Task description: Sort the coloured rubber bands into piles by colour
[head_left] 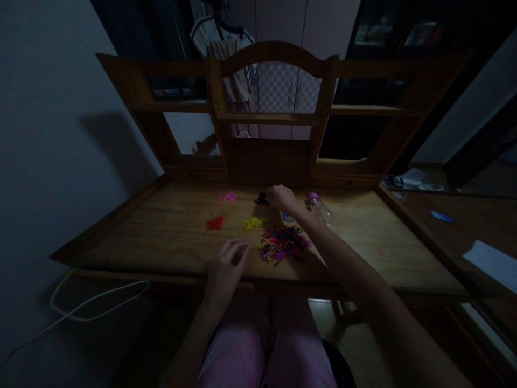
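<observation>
My right hand (pixel 281 197) reaches to the far middle of the desk, its fingers drawn together at the edge of a small black pile (pixel 262 199). Whatever is between those fingertips is too small to make out. Nearer to me, my left hand (pixel 227 261) hovers over the front of the desk, thumb and forefinger pinched; what they hold, if anything, does not show clearly. To its right lies a mixed heap of thin coloured loops (pixel 285 242), like small rubber bands. Single-colour piles lie around: yellow (pixel 252 223), red (pixel 215 222), pink (pixel 226 198) and blue (pixel 287 217).
A clear bottle with a purple top (pixel 320 209) lies behind my right forearm. The wooden desk (pixel 161 237) has a shelf frame (pixel 274 117) along its back. A white cable (pixel 100 296) hangs at the front left. Papers (pixel 493 264) lie on a surface at right.
</observation>
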The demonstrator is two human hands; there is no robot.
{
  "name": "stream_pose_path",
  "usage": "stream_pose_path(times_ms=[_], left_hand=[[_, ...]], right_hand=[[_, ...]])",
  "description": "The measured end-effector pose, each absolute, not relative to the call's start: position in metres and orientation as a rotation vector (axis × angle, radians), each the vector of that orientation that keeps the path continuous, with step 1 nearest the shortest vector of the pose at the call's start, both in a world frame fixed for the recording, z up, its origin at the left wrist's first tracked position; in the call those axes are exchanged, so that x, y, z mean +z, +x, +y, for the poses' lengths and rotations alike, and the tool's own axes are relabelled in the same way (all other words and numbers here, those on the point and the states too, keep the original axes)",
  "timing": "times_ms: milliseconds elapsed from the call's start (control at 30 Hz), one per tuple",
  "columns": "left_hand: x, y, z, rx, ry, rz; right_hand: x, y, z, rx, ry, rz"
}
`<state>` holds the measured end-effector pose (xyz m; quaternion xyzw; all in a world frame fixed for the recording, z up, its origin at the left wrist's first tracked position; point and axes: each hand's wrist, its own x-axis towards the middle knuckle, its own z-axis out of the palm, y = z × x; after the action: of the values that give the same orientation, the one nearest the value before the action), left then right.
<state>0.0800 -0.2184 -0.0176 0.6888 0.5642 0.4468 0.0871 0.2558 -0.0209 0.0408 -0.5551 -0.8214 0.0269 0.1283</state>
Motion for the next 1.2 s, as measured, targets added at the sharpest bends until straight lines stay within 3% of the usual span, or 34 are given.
stream_pose_path(times_ms=[200, 433, 833, 1067, 1200], left_hand=[[-0.028, 0.075, -0.21, 1.351, 1.96, 1.712], [-0.032, 0.084, -0.202, 1.387, 1.876, 1.76], [-0.037, 0.087, -0.204, 1.259, 2.019, 1.814], [-0.039, 0.088, -0.203, 1.234, 2.026, 1.84], [-0.039, 0.088, -0.203, 1.229, 2.032, 1.861]], right_hand=[[0.049, 0.278, -0.033, 0.117, -1.531, -2.433], [0.052, 0.329, -0.07, 0.737, -0.965, -2.702], [0.039, 0.335, -0.078, 0.877, -0.911, -2.54], [0.048, 0.349, -0.087, 1.353, -0.993, -2.16], [0.043, 0.359, -0.096, 1.248, -1.022, -2.25]])
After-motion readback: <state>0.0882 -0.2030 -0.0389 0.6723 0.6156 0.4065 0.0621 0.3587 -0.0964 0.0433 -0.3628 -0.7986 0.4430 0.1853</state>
